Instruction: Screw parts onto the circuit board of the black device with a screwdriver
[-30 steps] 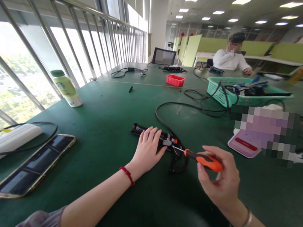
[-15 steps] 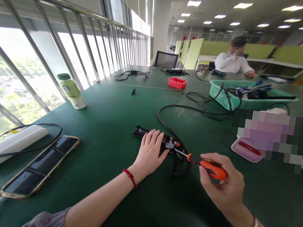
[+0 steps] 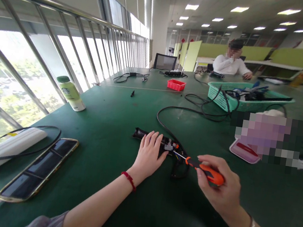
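A black corded device [image 3: 139, 133] lies on the green table with its casing open, and small coloured wires and a grey part show inside. My left hand [image 3: 147, 154] is laid over its middle, fingers across the top and thumb on the near side, pinning it to the table. In my right hand [image 3: 222, 184] is an orange and black screwdriver [image 3: 212, 174], gripped by its handle. The screwdriver's thin shaft points left, its tip at the open part beside the grey piece. Whether the tip sits in a screw is too small to tell.
A black cable loops toward a green basket [image 3: 227, 100] of tools. Beyond stands a small red tray [image 3: 176, 85]. At left are a bottle [image 3: 71, 94], a phone [image 3: 39, 169] and a white box-like object [image 3: 11, 149]. A person [image 3: 229, 64] sits across the table.
The view has tilted slightly. Both hands keep their hold, and the screwdriver stays at nearly the same place on the device.
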Motion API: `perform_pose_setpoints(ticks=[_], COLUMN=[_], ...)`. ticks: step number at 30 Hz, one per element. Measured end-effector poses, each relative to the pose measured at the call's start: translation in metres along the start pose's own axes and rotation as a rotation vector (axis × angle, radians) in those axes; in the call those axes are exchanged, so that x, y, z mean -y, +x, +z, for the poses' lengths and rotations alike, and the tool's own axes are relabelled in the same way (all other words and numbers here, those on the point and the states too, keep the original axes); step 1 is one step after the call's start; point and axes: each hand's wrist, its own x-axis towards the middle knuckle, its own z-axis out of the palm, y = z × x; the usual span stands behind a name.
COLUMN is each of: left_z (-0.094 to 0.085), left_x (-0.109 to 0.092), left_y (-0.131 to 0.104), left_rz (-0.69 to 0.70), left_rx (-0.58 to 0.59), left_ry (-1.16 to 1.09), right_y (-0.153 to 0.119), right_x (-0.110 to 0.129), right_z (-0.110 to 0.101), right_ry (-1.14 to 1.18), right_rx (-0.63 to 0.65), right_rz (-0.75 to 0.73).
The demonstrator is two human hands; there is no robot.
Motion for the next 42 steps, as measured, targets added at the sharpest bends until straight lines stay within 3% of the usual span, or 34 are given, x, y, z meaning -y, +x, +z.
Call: perform_pose_setpoints(ticks=[6, 11, 16, 22, 27, 32, 38, 42], left_z=[-0.0002, 0.0002, 0.0005, -0.0002, 0.0002, -0.0001, 0.0003, 0.0007], left_x=[-0.0004, 0.0001, 0.0005, 0.0, 0.0005, 0.0004, -0.0001, -0.0004], left_y=[0.0002, -0.0009, -0.0009, -0.0006, -0.0012, -0.0011, -0.0008, -0.0005], left_rz=[0.001, 0.002, 0.002, -0.001, 0.0, -0.002, 0.0, -0.003], left_rx=[-0.002, -0.002, 0.004, 0.005, 0.015, 0.002, 0.004, 0.004], left_ry=[0.014, 0.009, 0.01, 0.009, 0.014, 0.008, 0.014, 0.012], right_y=[-0.003, -0.0022, -0.0019, -0.0023, -0.0036, -0.004, -0.0017, -0.0014], right_x=[-0.0032, -0.0002, 0.0004, 0.0002, -0.0003, 0.0004, 0.0019, 0.0032], right_z=[0.0022, 0.0007, 0.0014, 0.0017, 0.0027, 0.0023, 0.0021, -0.0002], right_ry=[0.028, 0.014, 0.037, 0.006, 0.014, 0.0, 0.026, 0.0], right_rx=[-0.082, 0.013, -0.054, 0.018, -0.058, 0.038, -0.033, 0.04], right_rz=[0.015, 0.029, -0.019, 0.015, -0.022, 0.004, -0.023, -0.025])
